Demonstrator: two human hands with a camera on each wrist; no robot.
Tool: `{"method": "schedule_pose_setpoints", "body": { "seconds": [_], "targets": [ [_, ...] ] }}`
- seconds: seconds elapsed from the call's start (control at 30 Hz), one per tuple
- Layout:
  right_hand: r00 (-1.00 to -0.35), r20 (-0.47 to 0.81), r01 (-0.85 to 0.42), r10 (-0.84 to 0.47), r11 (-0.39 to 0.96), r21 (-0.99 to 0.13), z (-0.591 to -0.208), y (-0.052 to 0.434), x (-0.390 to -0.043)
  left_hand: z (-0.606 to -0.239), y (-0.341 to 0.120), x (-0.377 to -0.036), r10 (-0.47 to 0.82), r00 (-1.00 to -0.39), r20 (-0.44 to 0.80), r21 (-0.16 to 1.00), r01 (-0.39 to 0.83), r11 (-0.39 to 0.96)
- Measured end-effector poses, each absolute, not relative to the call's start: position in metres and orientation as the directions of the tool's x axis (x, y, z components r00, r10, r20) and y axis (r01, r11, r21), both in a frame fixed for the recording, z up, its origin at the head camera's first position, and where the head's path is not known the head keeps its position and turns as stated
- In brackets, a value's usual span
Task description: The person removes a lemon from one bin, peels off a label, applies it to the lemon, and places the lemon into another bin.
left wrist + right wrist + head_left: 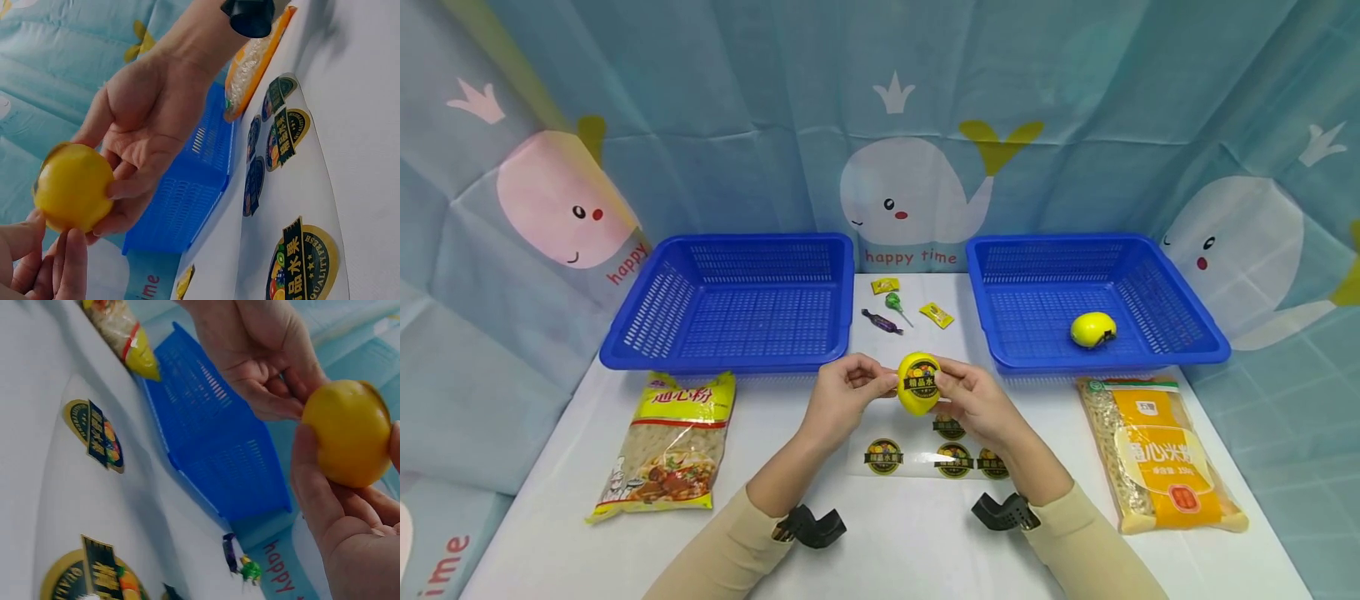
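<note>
A yellow lemon (917,398) is held above the table between both hands, with a round black-and-yellow sticker (921,383) on its front. My left hand (880,385) pinches the lemon's left side with its fingertips. My right hand (951,383) grips the right side, thumb at the sticker's edge. The left wrist view shows the lemon (72,187) resting against the right hand's fingers (134,184). In the right wrist view the lemon (350,434) sits between both hands. Under the hands lies a clear sticker sheet (917,468) with several more stickers.
Two blue baskets stand at the back, the left one (625,346) empty, the right one (1210,337) holding a second lemon (1092,329). Several candies (895,308) lie between them. A pasta bag (666,442) lies at the left, a macaroni bag (1157,454) at the right.
</note>
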State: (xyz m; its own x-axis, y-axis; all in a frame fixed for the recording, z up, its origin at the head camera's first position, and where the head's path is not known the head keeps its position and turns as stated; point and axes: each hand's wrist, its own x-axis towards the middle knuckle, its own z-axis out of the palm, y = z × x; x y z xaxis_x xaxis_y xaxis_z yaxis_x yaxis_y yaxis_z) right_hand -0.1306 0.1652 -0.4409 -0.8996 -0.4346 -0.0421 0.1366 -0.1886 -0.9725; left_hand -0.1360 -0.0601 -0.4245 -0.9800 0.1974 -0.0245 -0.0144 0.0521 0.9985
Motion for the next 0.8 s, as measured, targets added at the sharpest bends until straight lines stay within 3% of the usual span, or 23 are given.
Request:
{"method": "schedule_pose_setpoints", "body": {
  "seconds": [0.37, 0.63, 0.8],
  "targets": [
    [-0.937, -0.005, 0.027, -0.348, -0.057, -0.998, -0.436, 0.163, -0.128, -0.427, -0.053, -0.13, 0.249, -0.968, -0.004, 0.973, 0.054, 0.226],
    [-0.941, -0.022, 0.013, -0.336, 0.03, -0.999, -0.429, 0.162, -0.126, -0.427, -0.053, -0.13, 0.278, -0.96, -0.044, 0.981, 0.012, 0.196],
    [-0.929, -0.01, -0.057, -0.369, 0.169, -0.984, -0.421, 0.168, -0.127, -0.425, -0.054, -0.13, 0.292, -0.951, -0.096, 0.988, -0.057, 0.141]
  ]
}}
